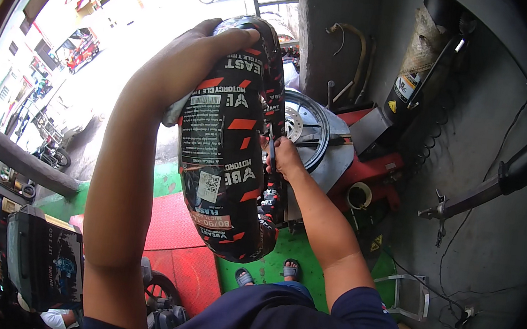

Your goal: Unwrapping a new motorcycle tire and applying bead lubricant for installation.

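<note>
A new motorcycle tyre (226, 154) wrapped in black plastic with red and white markings is held upright in front of me. My left hand (191, 54) grips its top edge with the fingers curled over the tread. At the tyre's right side, my right hand (283, 157) is closed on a thin dark tool, pressed against the wrapping. Just behind the tyre, a motorcycle wheel rim with a brake disc (303, 127) lies on a red tyre-changing machine (373, 163).
Grey wall with hanging exhaust pipes (352, 52) and a cylinder (415, 65) at the back right. Green and red floor (185, 233) lies below, with my sandalled feet (268, 274). A dark box (41, 260) sits lower left. The open street lies upper left.
</note>
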`<move>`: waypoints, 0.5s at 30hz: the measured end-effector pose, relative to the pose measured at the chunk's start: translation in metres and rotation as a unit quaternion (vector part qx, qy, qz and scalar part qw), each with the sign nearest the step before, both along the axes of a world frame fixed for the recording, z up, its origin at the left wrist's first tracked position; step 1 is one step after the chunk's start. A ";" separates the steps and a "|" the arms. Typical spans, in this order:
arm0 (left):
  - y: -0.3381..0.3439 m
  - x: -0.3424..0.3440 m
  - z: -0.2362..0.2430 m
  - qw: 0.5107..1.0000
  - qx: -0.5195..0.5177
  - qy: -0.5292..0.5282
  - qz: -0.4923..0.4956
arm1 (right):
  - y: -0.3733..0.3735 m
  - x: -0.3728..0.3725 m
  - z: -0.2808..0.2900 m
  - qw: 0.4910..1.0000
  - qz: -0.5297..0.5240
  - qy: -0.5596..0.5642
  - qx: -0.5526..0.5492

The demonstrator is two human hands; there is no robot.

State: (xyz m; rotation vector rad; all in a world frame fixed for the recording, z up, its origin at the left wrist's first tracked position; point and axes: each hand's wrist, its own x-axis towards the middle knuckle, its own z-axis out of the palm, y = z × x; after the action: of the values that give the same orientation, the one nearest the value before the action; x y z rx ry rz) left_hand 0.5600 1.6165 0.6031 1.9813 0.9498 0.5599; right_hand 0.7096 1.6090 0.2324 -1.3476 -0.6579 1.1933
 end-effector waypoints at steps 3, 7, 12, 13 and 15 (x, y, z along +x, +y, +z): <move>0.004 -0.010 -0.001 1.000 -0.015 -0.003 0.014 | -0.024 -0.013 0.022 0.995 0.090 0.026 -0.041; 0.001 -0.003 -0.003 1.000 -0.002 -0.003 0.029 | -0.025 0.004 0.031 0.993 0.111 0.042 -0.030; 0.001 0.002 -0.001 1.000 -0.020 0.002 0.014 | 0.019 0.016 0.000 0.998 -0.008 -0.044 0.054; 0.000 0.003 -0.001 1.000 -0.015 0.006 0.012 | 0.019 0.017 -0.007 0.997 -0.013 -0.057 0.057; 0.005 -0.003 -0.003 1.000 -0.008 0.015 0.019 | 0.009 0.005 -0.002 0.994 0.021 -0.100 0.040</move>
State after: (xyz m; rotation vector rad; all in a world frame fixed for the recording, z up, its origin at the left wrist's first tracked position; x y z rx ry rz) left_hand 0.5569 1.6213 0.5999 1.9654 1.0093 0.5444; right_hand 0.7149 1.6183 0.2301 -1.4019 -0.8719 1.0606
